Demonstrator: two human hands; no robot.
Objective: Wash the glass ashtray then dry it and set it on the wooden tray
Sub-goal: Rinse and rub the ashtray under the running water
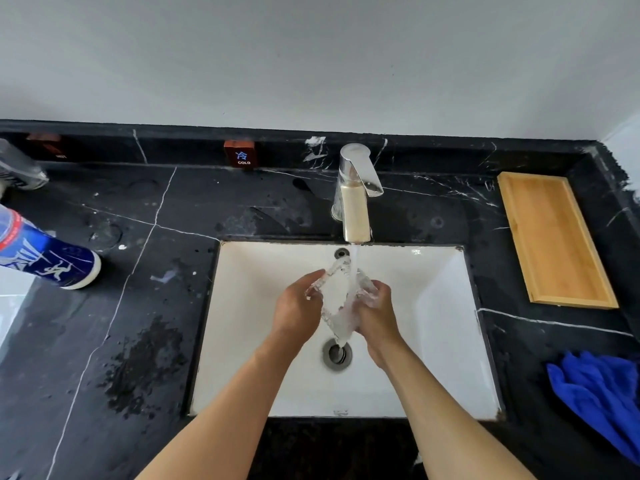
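the clear, square-cornered glass ashtray stands tilted on edge over the white rectangular sink basin, one corner up near the spout and the opposite corner down toward the drain. running water strikes it and streams off its lower corner. the shallow rectangular light-wood tray lies flat on the black marble counter, right of the basin and well apart from the ashtray.

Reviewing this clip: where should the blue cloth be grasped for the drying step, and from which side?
Grab the blue cloth at its bunched upper-left folds, nearest the sink, coming from above with the right hand. It lies crumpled on the counter, so raised folds pinch easily.
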